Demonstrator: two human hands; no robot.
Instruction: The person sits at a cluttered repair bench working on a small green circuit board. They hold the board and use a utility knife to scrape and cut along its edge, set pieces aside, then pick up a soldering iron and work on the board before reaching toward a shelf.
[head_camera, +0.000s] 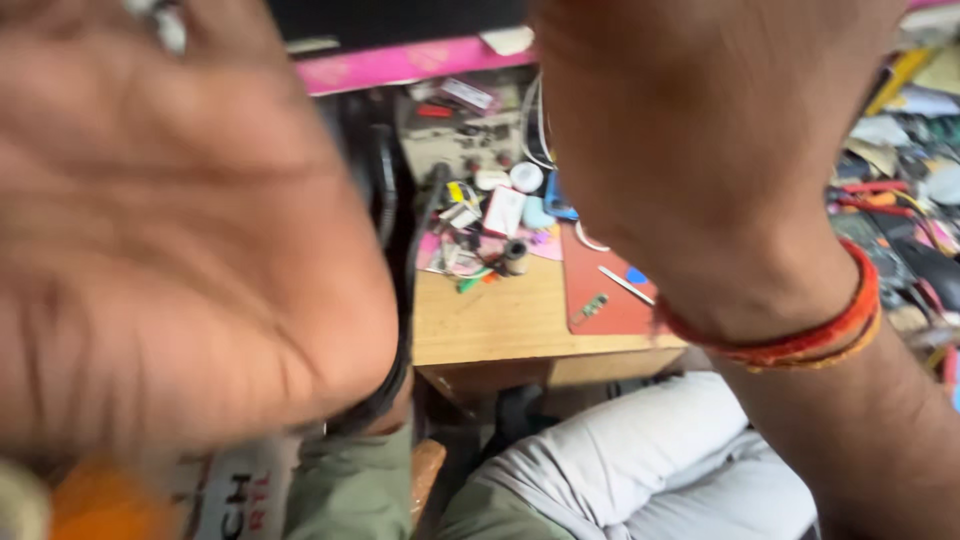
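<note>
Blurred skin fills the view: the left hand (170, 240) spread open-palmed, the right hand (700, 120) cropped, grip untellable, both hiding the wooden workbench (500, 320).

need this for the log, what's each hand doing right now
Left hand: open, palm towards the camera, blurred, holding nothing visible.
Right hand: raised close to the camera, fingers out of frame; cannot be told.

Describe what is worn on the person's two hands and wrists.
The right hand is bare, with a band of red and orange threads round its wrist. The left hand is bare too, blurred close to the camera; a dark band circles its wrist. No sleeves show on either forearm.
</note>
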